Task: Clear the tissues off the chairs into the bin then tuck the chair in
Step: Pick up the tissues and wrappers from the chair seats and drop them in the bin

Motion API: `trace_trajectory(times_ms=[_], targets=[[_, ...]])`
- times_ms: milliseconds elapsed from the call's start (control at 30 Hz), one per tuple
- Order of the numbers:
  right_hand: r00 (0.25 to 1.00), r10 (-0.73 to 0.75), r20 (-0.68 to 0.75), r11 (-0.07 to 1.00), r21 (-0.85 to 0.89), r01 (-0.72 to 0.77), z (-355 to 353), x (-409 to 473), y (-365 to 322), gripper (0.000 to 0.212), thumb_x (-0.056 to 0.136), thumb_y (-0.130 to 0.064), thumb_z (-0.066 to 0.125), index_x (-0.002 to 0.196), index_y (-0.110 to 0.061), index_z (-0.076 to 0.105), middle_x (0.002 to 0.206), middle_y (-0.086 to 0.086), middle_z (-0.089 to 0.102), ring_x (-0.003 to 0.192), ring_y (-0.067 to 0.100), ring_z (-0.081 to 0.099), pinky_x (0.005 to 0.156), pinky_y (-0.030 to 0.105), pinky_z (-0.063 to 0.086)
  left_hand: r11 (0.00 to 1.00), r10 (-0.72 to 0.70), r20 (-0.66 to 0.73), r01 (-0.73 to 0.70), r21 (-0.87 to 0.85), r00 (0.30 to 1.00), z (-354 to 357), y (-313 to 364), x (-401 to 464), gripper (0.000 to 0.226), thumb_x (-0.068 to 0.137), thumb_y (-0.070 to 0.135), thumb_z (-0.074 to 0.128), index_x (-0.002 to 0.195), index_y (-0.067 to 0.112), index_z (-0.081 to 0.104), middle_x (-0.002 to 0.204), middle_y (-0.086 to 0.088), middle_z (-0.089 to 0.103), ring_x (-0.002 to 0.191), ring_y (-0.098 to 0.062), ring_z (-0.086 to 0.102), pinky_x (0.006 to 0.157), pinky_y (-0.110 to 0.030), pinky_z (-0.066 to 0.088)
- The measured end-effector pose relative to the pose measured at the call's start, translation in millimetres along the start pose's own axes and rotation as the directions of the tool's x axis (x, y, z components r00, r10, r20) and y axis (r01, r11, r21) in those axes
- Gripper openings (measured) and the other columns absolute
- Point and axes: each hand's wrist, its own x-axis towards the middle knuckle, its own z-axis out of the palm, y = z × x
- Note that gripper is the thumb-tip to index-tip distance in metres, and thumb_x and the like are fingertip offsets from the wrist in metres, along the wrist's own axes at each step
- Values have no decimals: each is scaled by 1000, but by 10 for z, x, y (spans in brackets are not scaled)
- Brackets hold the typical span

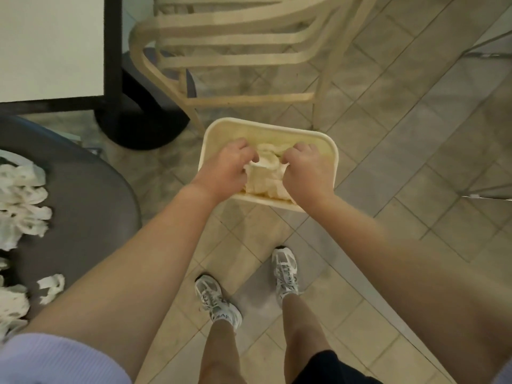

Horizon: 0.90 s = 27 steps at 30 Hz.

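Note:
A cream rectangular bin (327, 139) stands on the tiled floor in front of my feet. My left hand (227, 167) and my right hand (304, 170) are both over the bin, each gripping a side of a bunch of white tissues (263, 176). The tissue bunch sits in the bin's opening between my hands. At the left, a dark grey round chair seat (91, 195) carries several more crumpled white tissues (22, 203) along its left side. A cream wooden chair (221, 42) stands just beyond the bin.
A white table with a black edge (110, 51) and its black round base (138, 123) are at the upper left, beside the wooden chair. A metal leg (484, 55) shows at the right edge. My two sneakers (285, 270) stand on the tiles behind the bin.

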Motion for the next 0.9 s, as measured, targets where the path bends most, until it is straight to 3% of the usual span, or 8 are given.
trace_trajectory(times_ms=[100, 233, 300, 400, 533, 600, 733, 900], targets=[[998, -44, -47, 999, 29, 45, 13, -1, -87, 28, 73, 11, 46, 89, 0, 66, 93, 14, 62, 89, 32, 53, 59, 36, 40, 998, -56, 23, 56, -21, 998, -40, -27, -100, 34, 75, -9, 50, 104, 1, 64, 108, -12, 58, 103, -26, 53, 85, -35, 47], [983, -155, -94, 985, 61, 161, 45, -21, -315, 26, 63, 15, 48, 76, 1, 66, 79, 16, 62, 75, 34, 56, 49, 36, 43, 997, -69, -119, 65, -32, 991, -162, -107, -367, 28, 77, -6, 52, 98, 3, 68, 103, -10, 60, 100, -26, 53, 86, -35, 46], [971, -207, -116, 974, 73, 216, 79, -31, -461, 24, 59, 12, 45, 67, -1, 64, 69, 15, 61, 64, 32, 56, 45, 28, 35, 996, -86, -177, 83, -25, 980, -211, -197, -535, 23, 80, -3, 53, 96, 4, 68, 99, -10, 61, 97, -25, 52, 85, -37, 46], [937, -336, -91, 934, 93, 344, 232, -89, -822, 28, 65, 0, 34, 65, -1, 62, 67, 16, 58, 63, 34, 56, 44, 29, 40, 989, -144, -255, 144, -21, 956, -283, -474, -915, 20, 80, -2, 57, 95, 5, 68, 94, -9, 62, 90, -26, 53, 79, -37, 47], [909, -417, 17, 908, 50, 415, 446, -203, -1400, 26, 65, -1, 39, 70, -1, 64, 72, 16, 59, 68, 35, 58, 45, 30, 45, 973, -224, -282, 228, -16, 933, -356, -852, -1478, 18, 79, 9, 54, 89, 7, 69, 89, -10, 64, 85, -31, 57, 75, -39, 50], [891, -448, 75, 894, 60, 444, 613, -271, -1718, 19, 66, 2, 48, 75, -1, 65, 77, 17, 59, 74, 37, 58, 52, 36, 49, 963, -260, -276, 269, -6, 925, -404, -1085, -1771, 25, 78, 19, 47, 87, 8, 68, 88, -12, 64, 82, -34, 59, 73, -42, 51], [838, -507, 201, 862, 104, 497, 960, -447, -2362, 32, 72, -7, 38, 89, -1, 66, 93, 20, 60, 91, 40, 55, 69, 44, 50, 928, -354, -285, 372, 9, 891, -471, -1585, -2346, 17, 74, 13, 54, 87, 9, 66, 90, -10, 63, 81, -34, 57, 66, -46, 50], [774, -521, 360, 850, 140, 507, 1430, -641, -3034, 36, 77, -1, 48, 110, -6, 61, 113, 17, 54, 110, 36, 46, 88, 47, 46, 879, -463, -298, 476, -30, 835, -478, -2139, -2995, 26, 77, 19, 47, 91, 11, 67, 92, -8, 62, 84, -34, 55, 69, -46, 49]])
